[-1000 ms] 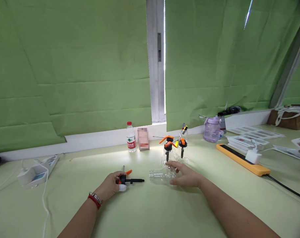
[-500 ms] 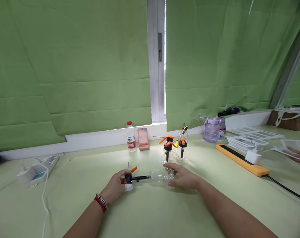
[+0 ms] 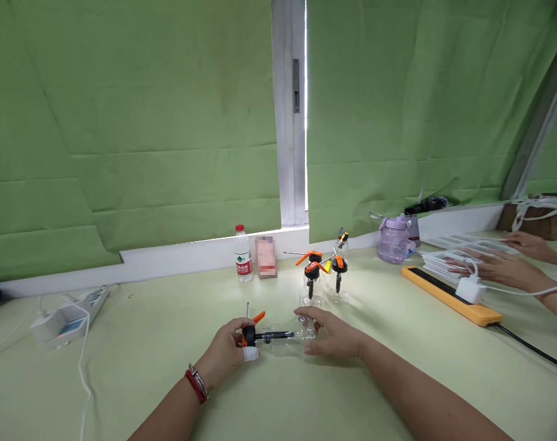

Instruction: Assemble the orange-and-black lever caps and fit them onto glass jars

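My left hand [image 3: 227, 354] is closed around a black and orange sprayer head [image 3: 250, 332] whose black stem reaches into the neck of a small clear bottle [image 3: 291, 338] lying on its side on the pale green table [image 3: 122, 367]. My right hand [image 3: 334, 335] is wrapped over the bottle's body and holds it down. A white bandage covers my left thumb tip. Behind the bottle stand several small clear bottles with orange and black sprayer heads [image 3: 322, 275].
A water bottle [image 3: 244, 254] and a small card [image 3: 266, 257] stand by the window ledge. A white power strip [image 3: 69, 315] lies at the left. A purple jug [image 3: 393, 240], an orange power strip [image 3: 450, 296] and another person's hands [image 3: 503, 266] on papers are at the right.
My left hand has carried the sprayer head to the right and its stem has entered the bottle's neck. Both hands and the bottle shifted slightly nearer. Another person's hands came in at the right.
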{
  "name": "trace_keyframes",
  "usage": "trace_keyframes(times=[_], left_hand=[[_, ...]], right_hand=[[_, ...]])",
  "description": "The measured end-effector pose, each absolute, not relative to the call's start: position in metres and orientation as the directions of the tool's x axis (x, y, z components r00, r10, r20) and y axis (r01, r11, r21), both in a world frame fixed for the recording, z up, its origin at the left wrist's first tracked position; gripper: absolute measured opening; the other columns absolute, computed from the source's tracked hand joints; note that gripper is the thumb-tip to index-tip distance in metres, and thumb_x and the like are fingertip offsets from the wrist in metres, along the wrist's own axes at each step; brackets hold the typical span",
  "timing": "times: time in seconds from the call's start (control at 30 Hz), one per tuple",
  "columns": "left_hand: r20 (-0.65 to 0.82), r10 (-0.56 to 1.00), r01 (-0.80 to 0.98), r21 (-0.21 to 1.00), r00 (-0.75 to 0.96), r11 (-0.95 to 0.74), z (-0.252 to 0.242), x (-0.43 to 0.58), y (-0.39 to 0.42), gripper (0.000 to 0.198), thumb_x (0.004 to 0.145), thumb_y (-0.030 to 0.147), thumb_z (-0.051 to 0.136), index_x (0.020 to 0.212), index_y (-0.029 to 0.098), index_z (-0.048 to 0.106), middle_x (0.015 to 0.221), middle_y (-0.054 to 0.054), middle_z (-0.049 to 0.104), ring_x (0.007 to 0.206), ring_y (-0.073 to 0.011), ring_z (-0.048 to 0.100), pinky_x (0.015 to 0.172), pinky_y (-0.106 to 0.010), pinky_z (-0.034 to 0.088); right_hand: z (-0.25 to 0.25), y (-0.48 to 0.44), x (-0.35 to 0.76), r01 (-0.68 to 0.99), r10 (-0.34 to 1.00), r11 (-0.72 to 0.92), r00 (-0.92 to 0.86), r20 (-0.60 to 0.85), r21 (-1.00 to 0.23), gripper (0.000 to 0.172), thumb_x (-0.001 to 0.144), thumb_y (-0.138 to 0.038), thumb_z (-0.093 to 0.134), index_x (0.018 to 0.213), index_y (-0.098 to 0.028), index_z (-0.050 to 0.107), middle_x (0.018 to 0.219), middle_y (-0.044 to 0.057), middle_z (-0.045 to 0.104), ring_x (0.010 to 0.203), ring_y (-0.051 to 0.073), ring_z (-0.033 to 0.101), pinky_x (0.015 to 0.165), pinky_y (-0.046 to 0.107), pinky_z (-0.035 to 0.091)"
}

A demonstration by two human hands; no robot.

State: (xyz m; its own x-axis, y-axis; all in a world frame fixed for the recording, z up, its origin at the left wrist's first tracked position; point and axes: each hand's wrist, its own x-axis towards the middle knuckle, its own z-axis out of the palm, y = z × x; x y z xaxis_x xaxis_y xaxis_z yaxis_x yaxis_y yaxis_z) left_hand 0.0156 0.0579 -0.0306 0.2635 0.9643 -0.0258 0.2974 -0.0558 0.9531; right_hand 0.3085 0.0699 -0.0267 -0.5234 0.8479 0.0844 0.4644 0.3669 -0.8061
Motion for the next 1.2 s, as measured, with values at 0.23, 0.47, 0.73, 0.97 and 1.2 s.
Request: trace_keyframes(times=[0.23,0.47,0.73,0.97,1.2], left_hand=[[-0.015,0.956,0.260,0.964,0.292,-0.064,-0.030,0.022,0.055,0.055,0.053,0.026,0.078,0.103,0.017,0.056,0.084,-0.004,0.064,0.072,-0.0166,0.057,0.066,-0.028,0.045],[0.014,0.956,0.293,0.950,0.292,-0.103,-0.035,0.022,0.053,0.054,0.056,0.025,0.076,0.105,0.017,0.055,0.084,-0.003,0.063,0.071,-0.0162,0.057,0.065,-0.028,0.045],[-0.007,0.947,0.245,0.967,0.322,-0.076,-0.026,0.024,0.050,0.048,0.060,0.025,0.075,0.103,0.017,0.055,0.079,-0.001,0.061,0.066,-0.0129,0.054,0.062,-0.025,0.043],[-0.055,0.888,0.051,0.998,0.457,0.036,-0.021,0.025,0.046,0.032,0.072,0.033,0.067,0.097,0.018,0.054,0.076,-0.001,0.059,0.064,-0.0161,0.060,0.065,-0.033,0.049],[-0.087,0.882,0.074,0.996,0.462,0.059,-0.022,0.030,0.043,0.057,0.064,0.031,0.074,0.115,0.019,0.052,0.078,0.000,0.057,0.065,-0.0142,0.057,0.064,-0.032,0.050]], right_hand=[[-0.034,0.070,0.301,0.427,0.826,0.417,-0.547,0.138,-0.802,0.079,0.064,-0.045,0.073,0.133,-0.028,0.039,0.128,0.008,0.043,0.100,0.023,0.050,0.082,0.034,0.046],[-0.033,0.067,0.298,0.387,0.815,0.424,-0.558,0.158,-0.819,0.078,0.065,-0.043,0.073,0.133,-0.028,0.038,0.130,0.008,0.041,0.108,0.024,0.047,0.087,0.035,0.045],[-0.033,0.065,0.297,0.370,0.804,0.442,-0.567,0.178,-0.817,0.078,0.065,-0.042,0.072,0.134,-0.027,0.037,0.130,0.008,0.041,0.111,0.025,0.046,0.089,0.037,0.044],[-0.029,0.064,0.296,0.329,0.771,0.488,-0.596,0.222,-0.809,0.079,0.064,-0.039,0.073,0.133,-0.025,0.039,0.130,0.009,0.042,0.116,0.026,0.042,0.092,0.037,0.042],[-0.028,0.062,0.295,0.306,0.759,0.497,-0.606,0.237,-0.812,0.078,0.064,-0.036,0.073,0.133,-0.025,0.039,0.131,0.010,0.042,0.118,0.026,0.041,0.090,0.037,0.043]])
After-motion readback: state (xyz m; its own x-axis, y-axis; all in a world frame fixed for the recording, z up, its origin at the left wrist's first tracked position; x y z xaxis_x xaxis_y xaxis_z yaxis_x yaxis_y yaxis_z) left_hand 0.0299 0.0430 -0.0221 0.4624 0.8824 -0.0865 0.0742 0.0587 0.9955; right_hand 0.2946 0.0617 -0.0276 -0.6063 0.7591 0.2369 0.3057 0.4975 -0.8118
